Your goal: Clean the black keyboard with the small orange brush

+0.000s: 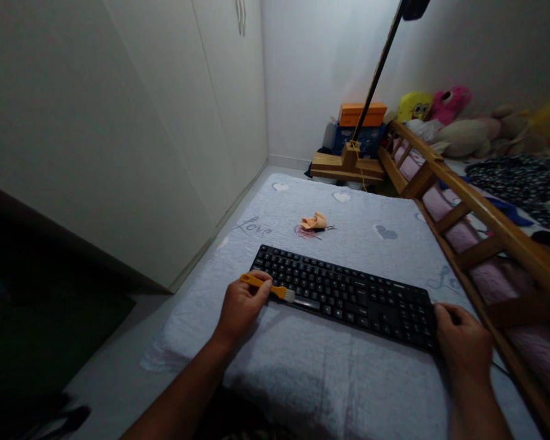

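Observation:
A black keyboard (343,293) lies at a slant across the cloth-covered surface in front of me. My left hand (245,305) is closed around a small brush (279,292) with a yellow handle and pale bristles. The bristles are over the keyboard's near left edge, close to the space bar; whether they touch the keys I cannot tell. At the keyboard's right end, my right hand (464,342) grips the edge, fingers partly hidden. Beyond the keyboard sits a crumpled orange cloth (314,221), with thin metal-looking pieces beside it that are too small to name.
The surface has a pale blue cover (348,379) with heart prints. White cabinet doors (165,122) rise on the left. A wooden bed rail (486,201) runs along the right, with plush toys (467,134) behind. A wooden stand (348,162) with a dark pole and an orange box (363,114) are at the back.

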A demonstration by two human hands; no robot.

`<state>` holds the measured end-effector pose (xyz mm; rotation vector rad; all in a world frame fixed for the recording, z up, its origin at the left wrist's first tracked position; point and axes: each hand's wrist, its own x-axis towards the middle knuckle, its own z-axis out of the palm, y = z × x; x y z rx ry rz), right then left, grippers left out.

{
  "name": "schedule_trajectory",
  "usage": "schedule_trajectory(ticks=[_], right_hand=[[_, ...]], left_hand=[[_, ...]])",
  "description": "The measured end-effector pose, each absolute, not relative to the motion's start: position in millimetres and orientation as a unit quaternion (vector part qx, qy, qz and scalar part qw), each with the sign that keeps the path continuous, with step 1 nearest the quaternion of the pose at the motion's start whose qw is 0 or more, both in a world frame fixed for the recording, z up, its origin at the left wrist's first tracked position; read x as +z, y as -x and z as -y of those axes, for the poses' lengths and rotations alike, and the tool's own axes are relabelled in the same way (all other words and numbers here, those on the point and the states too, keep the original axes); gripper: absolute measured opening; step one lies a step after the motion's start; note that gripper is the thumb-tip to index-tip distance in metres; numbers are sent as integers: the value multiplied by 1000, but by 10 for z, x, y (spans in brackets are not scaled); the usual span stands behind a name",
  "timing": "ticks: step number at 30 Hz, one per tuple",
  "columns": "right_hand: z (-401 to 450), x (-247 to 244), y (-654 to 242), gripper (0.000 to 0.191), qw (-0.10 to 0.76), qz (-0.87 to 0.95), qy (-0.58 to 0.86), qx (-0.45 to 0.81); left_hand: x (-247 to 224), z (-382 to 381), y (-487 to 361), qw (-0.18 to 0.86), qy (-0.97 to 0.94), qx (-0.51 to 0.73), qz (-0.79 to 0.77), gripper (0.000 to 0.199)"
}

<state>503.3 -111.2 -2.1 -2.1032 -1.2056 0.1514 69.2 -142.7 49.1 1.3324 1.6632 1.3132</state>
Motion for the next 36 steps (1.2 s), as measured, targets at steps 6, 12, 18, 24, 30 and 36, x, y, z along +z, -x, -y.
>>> schedule_trajectory(ticks=[6, 12, 18, 24, 30, 36], right_hand=[[1109, -36, -5027, 38, 351, 457, 815, 61], [1111, -25, -5049, 39, 345, 453, 818, 78], [1109, 14, -5010, 35, 347, 450, 819, 73], [1114, -6, -5023, 36, 349, 454, 817, 71], [1123, 41, -4989, 37, 354, 452, 815, 78], [1109, 19, -5004, 36, 347, 446, 821, 82]], left_hand=[[542, 1416, -511, 273, -504, 473, -669, 27], [631, 1422, -157, 135, -508, 433, -732, 26], [719, 1415, -42, 82, -481, 432, -758, 25], [691, 1379, -408, 250, -477, 514, -667, 26], [559, 1403, -702, 326, -514, 478, -633, 26], [594, 1399, -448, 267, -504, 461, -680, 27]])
